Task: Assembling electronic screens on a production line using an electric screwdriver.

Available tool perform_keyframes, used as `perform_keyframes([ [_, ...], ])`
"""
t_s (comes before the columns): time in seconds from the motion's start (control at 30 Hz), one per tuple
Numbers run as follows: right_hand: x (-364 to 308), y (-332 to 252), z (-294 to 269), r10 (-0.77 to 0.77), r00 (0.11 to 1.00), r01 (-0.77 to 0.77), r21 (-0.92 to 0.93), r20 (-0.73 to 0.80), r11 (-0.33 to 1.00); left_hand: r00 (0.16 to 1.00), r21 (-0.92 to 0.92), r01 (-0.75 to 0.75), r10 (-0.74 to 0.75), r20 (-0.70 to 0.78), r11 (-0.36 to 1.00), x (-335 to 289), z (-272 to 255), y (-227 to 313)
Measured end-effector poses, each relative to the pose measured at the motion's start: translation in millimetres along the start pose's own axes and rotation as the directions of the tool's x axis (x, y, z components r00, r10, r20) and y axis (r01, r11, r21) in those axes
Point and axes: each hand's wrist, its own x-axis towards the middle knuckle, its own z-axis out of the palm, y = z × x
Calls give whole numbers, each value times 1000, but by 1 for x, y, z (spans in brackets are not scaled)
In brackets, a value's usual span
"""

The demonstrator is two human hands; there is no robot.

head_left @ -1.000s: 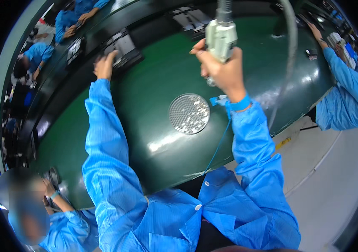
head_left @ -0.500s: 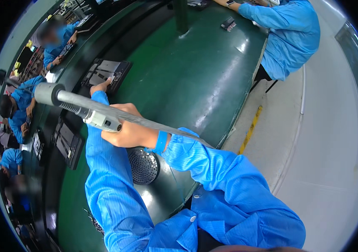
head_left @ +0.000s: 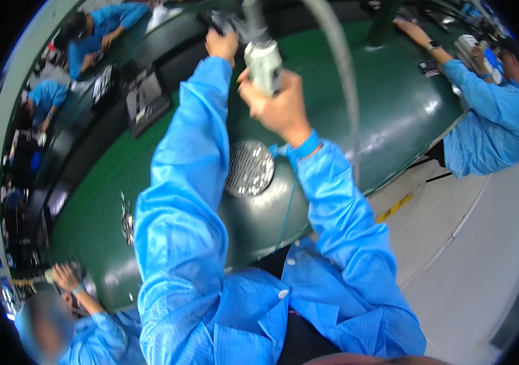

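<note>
R hand clamped on pale handheld tool, L hand at blurred dark unit, can't tell its grip

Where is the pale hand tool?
In the head view, the pale hand tool is upper centre, gripped in the right hand, just right of the left hand.

No legible text, labels, numbers or signs anywhere.
</note>
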Motion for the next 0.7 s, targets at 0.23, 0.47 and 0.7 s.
perform_keyframes([
  [0.23, 5, -26, 3, 104, 991, -111, 84, 84, 990, 973, -413, 225, -229, 38, 883, -192, -258, 105],
  [0.47, -11, -33, 28, 101, 984, -120, 126, 147, 985, 847, -368, 471, -528, -64, 801, -440, -334, 94],
  [0.7, -17, -41, 31, 99, 981, -113, 75, 165, 991, 850, -260, 519, -524, 53, 815, -494, -304, 133],
])
